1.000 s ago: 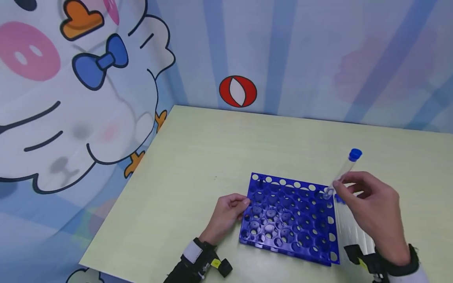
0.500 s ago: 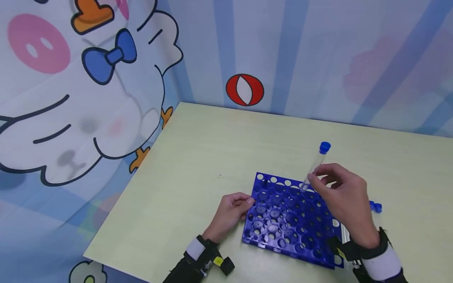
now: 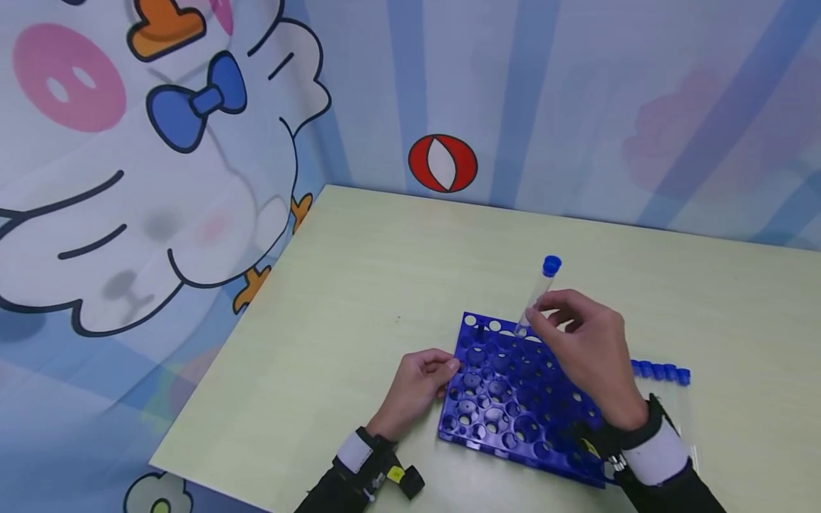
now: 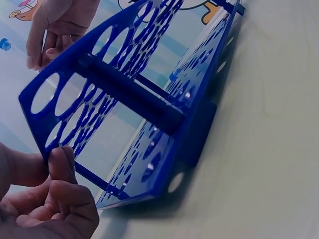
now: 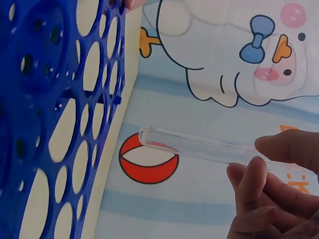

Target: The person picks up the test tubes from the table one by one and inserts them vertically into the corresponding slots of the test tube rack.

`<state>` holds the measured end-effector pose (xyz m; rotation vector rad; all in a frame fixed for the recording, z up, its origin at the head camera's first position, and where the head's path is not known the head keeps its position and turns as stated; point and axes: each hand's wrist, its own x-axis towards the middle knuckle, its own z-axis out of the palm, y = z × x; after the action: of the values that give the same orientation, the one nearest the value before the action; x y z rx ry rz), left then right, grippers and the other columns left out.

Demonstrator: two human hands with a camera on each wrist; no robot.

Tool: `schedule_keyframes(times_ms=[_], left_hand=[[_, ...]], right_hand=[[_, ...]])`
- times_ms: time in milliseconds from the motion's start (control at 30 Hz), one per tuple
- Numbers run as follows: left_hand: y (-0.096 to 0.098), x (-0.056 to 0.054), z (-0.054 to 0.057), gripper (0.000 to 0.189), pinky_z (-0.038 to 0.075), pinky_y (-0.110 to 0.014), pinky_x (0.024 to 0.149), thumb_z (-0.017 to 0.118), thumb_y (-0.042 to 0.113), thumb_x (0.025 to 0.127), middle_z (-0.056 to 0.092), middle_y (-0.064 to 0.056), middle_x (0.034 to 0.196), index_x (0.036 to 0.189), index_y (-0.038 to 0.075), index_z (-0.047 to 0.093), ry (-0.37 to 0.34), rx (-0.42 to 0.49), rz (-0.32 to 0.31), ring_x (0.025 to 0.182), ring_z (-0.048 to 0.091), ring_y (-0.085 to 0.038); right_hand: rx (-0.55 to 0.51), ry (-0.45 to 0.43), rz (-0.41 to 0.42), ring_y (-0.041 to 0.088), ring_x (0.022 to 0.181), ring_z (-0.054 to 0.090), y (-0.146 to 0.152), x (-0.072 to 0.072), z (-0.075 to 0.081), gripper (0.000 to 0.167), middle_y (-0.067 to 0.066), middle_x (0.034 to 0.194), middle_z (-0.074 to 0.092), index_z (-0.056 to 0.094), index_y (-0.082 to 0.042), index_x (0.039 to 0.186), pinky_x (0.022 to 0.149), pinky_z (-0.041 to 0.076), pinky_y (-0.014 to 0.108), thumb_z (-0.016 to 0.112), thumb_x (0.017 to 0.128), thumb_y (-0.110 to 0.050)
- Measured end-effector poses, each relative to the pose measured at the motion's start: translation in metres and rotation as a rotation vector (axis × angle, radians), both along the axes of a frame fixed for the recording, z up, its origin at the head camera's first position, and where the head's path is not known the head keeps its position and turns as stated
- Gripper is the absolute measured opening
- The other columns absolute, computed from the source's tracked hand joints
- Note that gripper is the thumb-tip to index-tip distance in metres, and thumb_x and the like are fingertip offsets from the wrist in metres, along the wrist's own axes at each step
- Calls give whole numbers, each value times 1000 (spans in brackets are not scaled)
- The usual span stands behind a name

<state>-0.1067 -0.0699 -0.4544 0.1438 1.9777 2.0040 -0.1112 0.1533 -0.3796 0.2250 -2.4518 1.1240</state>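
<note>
A blue plastic test tube rack (image 3: 494,399) with round holes stands on the table. My left hand (image 3: 418,388) pinches its left edge between thumb and fingers, also seen in the left wrist view, where the fingers (image 4: 62,167) grip the top plate. My right hand (image 3: 586,349) pinches a clear test tube (image 3: 537,293) with a blue cap, tilted over the rack's back row of holes. In the right wrist view the tube's rounded bottom (image 5: 147,137) is apart from the rack (image 5: 62,124), and its capped end is hidden behind the hand.
A row of capped test tubes (image 3: 663,372) lies on the table right of the rack, partly behind my right forearm. The pale table (image 3: 385,263) meets a cartoon-printed wall (image 3: 545,107) at the back and left.
My right hand has carried the test tube leftward along the rack's back row, uncovering the lying tubes' caps. The left hand keeps its grip on the rack; the view has shifted slightly.
</note>
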Motion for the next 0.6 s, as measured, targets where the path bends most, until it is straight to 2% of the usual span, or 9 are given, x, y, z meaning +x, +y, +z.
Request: schedule_keyframes(times_ms=[300, 600], left_hand=[[1, -1, 1, 20, 43, -22, 56, 54, 8, 92, 62, -5, 76, 102, -8, 61, -5, -17, 1, 61, 50, -9], [0, 0, 1, 20, 42, -22, 55, 54, 8, 92, 60, -4, 76, 102, -8, 61, 1, -4, -4, 61, 49, -10]], right_hand=[[-52, -26, 55, 10, 69, 57, -18, -11, -2, 16, -1, 80, 66, 68, -9, 94, 60, 46, 18, 70, 81, -18], [-83, -48, 71, 12, 69, 58, -30, -21, -7, 17, 2, 83, 67, 68, -8, 95, 60, 48, 22, 69, 82, -19]])
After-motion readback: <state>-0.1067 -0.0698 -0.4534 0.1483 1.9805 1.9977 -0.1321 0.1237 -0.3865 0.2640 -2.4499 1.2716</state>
